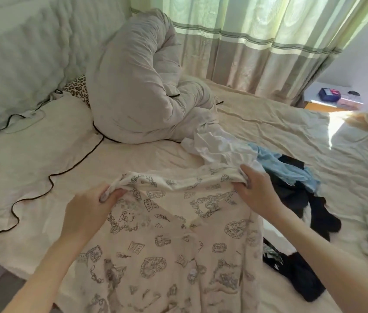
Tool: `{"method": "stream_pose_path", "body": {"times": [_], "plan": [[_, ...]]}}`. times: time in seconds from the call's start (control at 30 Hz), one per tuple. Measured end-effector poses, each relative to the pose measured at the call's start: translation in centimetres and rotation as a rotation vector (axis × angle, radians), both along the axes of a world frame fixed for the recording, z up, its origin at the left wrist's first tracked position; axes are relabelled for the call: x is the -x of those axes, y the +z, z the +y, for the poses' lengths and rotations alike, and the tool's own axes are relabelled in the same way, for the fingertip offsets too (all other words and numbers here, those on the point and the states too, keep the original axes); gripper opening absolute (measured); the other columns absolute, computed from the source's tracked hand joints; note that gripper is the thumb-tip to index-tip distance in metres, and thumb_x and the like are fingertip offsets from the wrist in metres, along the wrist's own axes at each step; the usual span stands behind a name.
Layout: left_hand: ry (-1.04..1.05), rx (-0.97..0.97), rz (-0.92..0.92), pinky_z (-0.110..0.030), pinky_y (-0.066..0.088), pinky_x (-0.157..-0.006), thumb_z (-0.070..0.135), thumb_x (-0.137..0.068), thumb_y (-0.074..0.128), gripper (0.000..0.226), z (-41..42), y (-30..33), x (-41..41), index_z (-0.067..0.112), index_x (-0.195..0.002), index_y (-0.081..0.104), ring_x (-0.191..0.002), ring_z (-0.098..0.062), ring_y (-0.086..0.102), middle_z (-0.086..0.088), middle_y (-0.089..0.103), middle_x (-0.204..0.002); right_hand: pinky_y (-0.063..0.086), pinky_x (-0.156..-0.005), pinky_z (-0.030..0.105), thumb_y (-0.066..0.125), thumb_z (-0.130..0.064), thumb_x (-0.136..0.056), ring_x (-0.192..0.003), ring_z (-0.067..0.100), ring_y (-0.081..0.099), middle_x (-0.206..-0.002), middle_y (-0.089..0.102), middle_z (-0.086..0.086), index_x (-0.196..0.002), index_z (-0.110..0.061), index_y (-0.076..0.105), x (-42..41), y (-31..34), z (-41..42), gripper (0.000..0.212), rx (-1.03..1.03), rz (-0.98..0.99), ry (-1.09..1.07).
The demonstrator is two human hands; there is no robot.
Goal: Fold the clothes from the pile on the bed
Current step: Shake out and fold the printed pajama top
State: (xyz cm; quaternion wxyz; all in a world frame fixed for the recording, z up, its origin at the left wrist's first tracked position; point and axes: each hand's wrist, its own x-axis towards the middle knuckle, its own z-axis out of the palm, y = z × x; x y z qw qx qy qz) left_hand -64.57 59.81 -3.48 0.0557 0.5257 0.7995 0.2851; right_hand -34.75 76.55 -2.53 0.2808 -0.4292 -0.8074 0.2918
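- Left hand [92, 205] and right hand [256, 188] each pinch the top edge of a cream cotton garment with grey doodle print [167, 240] (hanging spread).
- Pile of white, blue and black clothes [275, 177] lies just beside it on the cream bed sheet [269, 123].

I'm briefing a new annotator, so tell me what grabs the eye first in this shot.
First, the cream printed garment spread in the foreground, its top edge gripped by the left hand and the right hand. Next, the pile of white, blue and black clothes just right of it on the bed. Behind, a bunched grey duvet rises near the headboard.
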Motion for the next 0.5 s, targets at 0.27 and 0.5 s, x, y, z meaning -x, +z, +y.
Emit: {"method": "stream_pose_path", "body": {"times": [0.27,0.5], "plan": [[0.032,0.109,0.241,-0.022,0.023,-0.043,0.067,-0.079,0.031,0.055,16.2,-19.4,8.7,0.016,-0.063,0.044,-0.044,-0.020,0.044,0.002,0.046,-0.050,0.023,-0.050,0.028,0.052,-0.006,-0.090,-0.055,0.016,0.035,-0.059,0.036,-0.007,-0.067,-0.011,0.040,10.1,-20.2,15.9,0.026,-0.055,-0.239,-0.025],[0.059,0.343,0.218,-0.035,0.043,-0.069,0.062,-0.088,0.035,0.049,24.2,-32.9,11.9,0.019,-0.105,0.054,-0.088,-0.029,0.057,-0.009,0.059,-0.103,0.045,-0.083,0.029,0.057,-0.035,-0.091,-0.112,0.031,0.051,-0.116,0.055,0.012,-0.122,-0.008,0.050,14.3,-33.4,21.6,0.041,0.296,-0.437,-0.114]]}}
